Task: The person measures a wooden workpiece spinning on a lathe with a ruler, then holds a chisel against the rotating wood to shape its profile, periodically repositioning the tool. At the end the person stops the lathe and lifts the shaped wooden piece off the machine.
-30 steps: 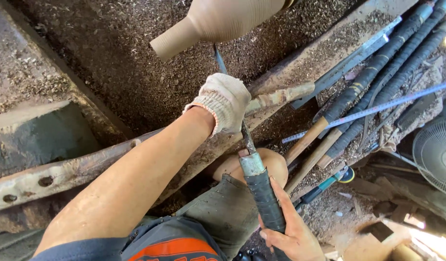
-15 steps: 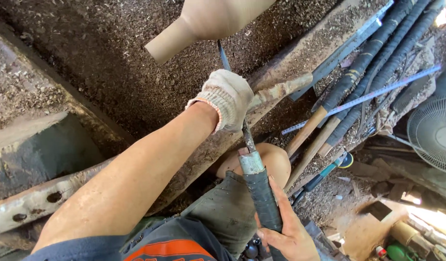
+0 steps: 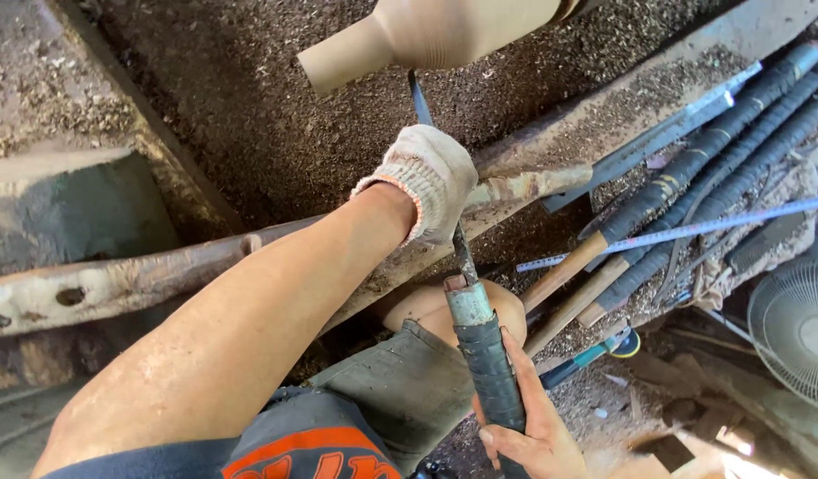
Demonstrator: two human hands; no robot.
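the step in hand looks like wood turning: a long chisel [image 3: 467,293] is set against a pale wooden workpiece [image 3: 436,31] mounted at the top of the view, shaped like a bulb that narrows to a short round neck. the left hand [image 3: 427,177], in a knit cotton glove, has its grip closed over the chisel's thin dark blade where the blade crosses a rusty metal rest bar [image 3: 515,188]. the right hand [image 3: 529,426], bare, has its grip wrapped around the lower handle, which is bound in black tape below a dull metal ferrule. the blade tip sits just beneath the neck of the workpiece; whether it touches cannot be told.

by my judgement the next move calls for a steady gloved hand on the bar and small steering from the handle end.

wood chips and coarse sawdust [image 3: 249,115] cover the bed below. to the right lie more tape-wrapped tools [image 3: 719,168] with wooden ends, a thin blue ruler [image 3: 693,232] across them, and a wire-guarded fan [image 3: 795,333].
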